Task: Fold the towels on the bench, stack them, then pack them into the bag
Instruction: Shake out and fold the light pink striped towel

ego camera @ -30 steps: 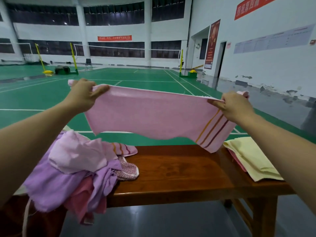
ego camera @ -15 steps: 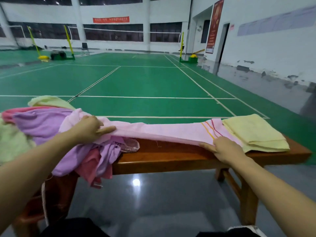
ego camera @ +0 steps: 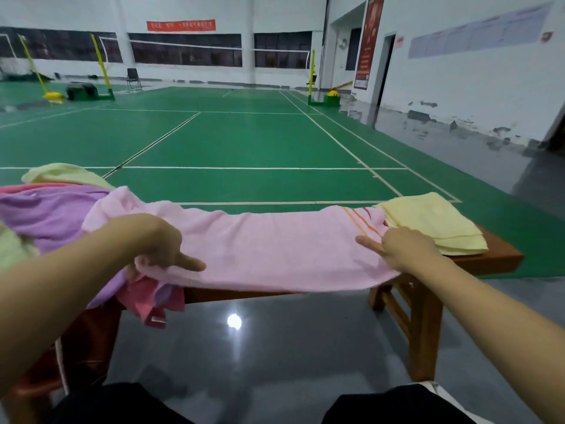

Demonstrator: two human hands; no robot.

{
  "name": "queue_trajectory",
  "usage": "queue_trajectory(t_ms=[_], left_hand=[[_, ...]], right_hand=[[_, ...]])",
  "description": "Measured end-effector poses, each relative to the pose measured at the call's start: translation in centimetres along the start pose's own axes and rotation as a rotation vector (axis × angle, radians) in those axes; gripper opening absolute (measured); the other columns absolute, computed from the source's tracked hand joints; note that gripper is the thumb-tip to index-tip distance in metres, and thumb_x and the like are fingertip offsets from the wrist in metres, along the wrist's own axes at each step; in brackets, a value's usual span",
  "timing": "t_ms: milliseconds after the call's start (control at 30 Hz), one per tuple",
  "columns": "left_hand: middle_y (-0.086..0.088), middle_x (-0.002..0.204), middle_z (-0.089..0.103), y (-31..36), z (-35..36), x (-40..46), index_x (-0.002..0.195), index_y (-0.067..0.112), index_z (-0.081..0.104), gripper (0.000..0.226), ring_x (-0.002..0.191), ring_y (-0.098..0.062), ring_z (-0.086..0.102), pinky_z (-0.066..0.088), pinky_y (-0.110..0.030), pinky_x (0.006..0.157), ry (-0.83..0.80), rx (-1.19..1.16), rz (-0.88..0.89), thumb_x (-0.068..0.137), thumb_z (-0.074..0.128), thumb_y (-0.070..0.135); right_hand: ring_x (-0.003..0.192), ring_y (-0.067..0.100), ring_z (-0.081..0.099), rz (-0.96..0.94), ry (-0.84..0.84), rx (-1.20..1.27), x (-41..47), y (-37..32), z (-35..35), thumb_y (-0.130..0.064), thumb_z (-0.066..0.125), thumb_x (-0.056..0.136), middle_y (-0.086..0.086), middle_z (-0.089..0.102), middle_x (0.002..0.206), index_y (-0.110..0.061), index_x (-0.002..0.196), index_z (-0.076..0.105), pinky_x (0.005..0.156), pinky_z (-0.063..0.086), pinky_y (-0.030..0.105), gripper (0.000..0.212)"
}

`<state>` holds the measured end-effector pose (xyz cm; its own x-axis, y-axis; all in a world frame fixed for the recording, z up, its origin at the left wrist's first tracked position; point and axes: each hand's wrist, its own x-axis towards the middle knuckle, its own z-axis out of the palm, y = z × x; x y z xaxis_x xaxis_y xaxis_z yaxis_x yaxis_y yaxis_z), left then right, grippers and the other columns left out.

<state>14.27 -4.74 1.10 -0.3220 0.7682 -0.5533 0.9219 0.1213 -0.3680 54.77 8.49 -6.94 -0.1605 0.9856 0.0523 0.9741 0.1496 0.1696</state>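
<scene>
Head view: pink towel (ego camera: 275, 249) lies spread along the bench (ego camera: 501, 258). Left hand (ego camera: 159, 243) pinches its near edge at nine o'clock; right hand (ego camera: 400, 249) grips the striped end at three o'clock, beside the folded yellow towel (ego camera: 434, 221). Unfolded towels (ego camera: 46, 215) heaped far left.

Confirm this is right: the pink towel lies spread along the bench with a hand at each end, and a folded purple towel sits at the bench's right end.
Not quite. In the head view the folded towel at the right end of the bench is pale yellow, not purple. The rest holds: the pink towel lies spread along the bench, with the left hand and the right hand at its ends.
</scene>
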Motion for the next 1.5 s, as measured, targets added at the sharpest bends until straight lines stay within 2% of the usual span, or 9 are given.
queue_trajectory(t_ms=[100,200,367,500,800,1000,1200,1367,1500], left_hand=[[-0.008,0.133,0.062,2.4,-1.9,1.3,0.146,0.036,0.048,0.048,0.079,-0.023,0.070,0.062,-0.028,0.067,0.048,-0.199,0.083,0.104,0.047,0.012],[-0.008,0.096,0.072,7.6,-4.1,3.7,0.109,0.006,0.070,0.041,0.073,-0.025,0.074,0.058,-0.028,0.052,0.300,-0.534,0.263,0.101,0.056,0.043],[-0.011,0.093,0.071,20.2,-6.1,6.6,0.101,0.002,0.068,0.026,0.070,-0.022,0.070,0.063,-0.034,0.066,0.311,-1.227,0.677,0.099,0.063,0.027],[-0.013,0.089,0.069,29.3,-7.6,8.2,0.101,-0.001,0.070,0.015,0.073,-0.023,0.066,0.061,-0.043,0.085,0.240,-1.554,0.791,0.098,0.065,0.013],[-0.001,0.093,0.067,38.4,-10.2,9.7,0.102,0.022,0.067,0.022,0.084,-0.025,0.063,0.042,-0.032,0.066,0.665,-1.079,0.482,0.092,0.060,0.040],[-0.005,0.101,0.068,37.3,-10.3,10.5,0.095,0.021,0.065,0.007,0.093,-0.027,0.063,0.048,-0.035,0.073,0.485,-0.968,0.631,0.095,0.061,0.026],[-0.014,0.110,0.073,33.1,-9.5,9.9,0.104,0.011,0.070,0.031,0.107,-0.032,0.068,0.054,-0.046,0.097,0.077,-1.616,0.693,0.086,0.060,0.034],[-0.007,0.130,0.050,31.3,-8.9,9.2,0.110,0.026,0.069,0.045,0.124,-0.029,0.044,0.041,-0.048,0.107,0.408,-1.787,0.341,0.076,0.057,0.053],[-0.007,0.122,0.063,31.2,-9.3,9.4,0.114,0.011,0.062,0.050,0.108,-0.023,0.062,0.052,-0.038,0.090,-0.016,-2.154,0.458,0.077,0.070,0.043]], right_hand=[[0.077,0.031,0.058,0.123,0.157,0.277,1.7,1.2,-0.1,-0.077,0.023,0.094,0.006,0.056,0.072,-0.018,0.069,0.060,0.067,0.044,0.035,0.074],[0.074,0.034,0.058,0.187,0.222,0.604,4.1,2.5,-0.5,-0.053,0.042,0.102,0.006,0.056,0.065,-0.013,0.064,0.056,0.062,0.040,0.035,0.057],[0.091,0.025,0.066,0.189,0.137,0.976,8.7,3.7,-0.2,-0.031,0.061,0.097,0.005,0.071,0.099,-0.014,0.101,0.071,0.087,0.054,0.039,0.020],[0.085,0.022,0.053,0.168,0.029,1.101,11.5,3.9,-0.1,-0.021,0.061,0.098,0.004,0.062,0.088,-0.001,0.114,0.069,0.079,0.048,0.039,0.027],[0.062,0.021,0.051,0.221,-0.034,1.008,15.2,3.2,1.9,-0.028,0.072,0.091,0.007,0.060,0.063,-0.009,0.088,0.073,0.064,0.046,0.030,0.019],[0.066,0.010,0.055,0.155,0.059,0.993,15.4,2.0,2.8,-0.022,0.077,0.088,-0.003,0.063,0.074,-0.019,0.093,0.074,0.067,0.044,0.026,0.006],[0.071,0.019,0.069,0.252,-0.057,1.530,15.4,1.8,2.8,0.003,0.071,0.088,0.017,0.073,0.094,0.001,0.120,0.068,0.070,0.061,0.031,0.032],[0.072,0.024,0.072,0.283,-0.069,1.915,14.6,0.8,1.3,0.007,0.070,0.087,0.022,0.072,0.098,0.006,0.126,0.061,0.068,0.063,0.038,0.040],[0.085,0.030,0.072,0.253,0.015,2.105,14.4,0.5,0.3,0.005,0.072,0.086,0.025,0.069,0.107,0.002,0.130,0.056,0.080,0.061,0.047,0.047]])
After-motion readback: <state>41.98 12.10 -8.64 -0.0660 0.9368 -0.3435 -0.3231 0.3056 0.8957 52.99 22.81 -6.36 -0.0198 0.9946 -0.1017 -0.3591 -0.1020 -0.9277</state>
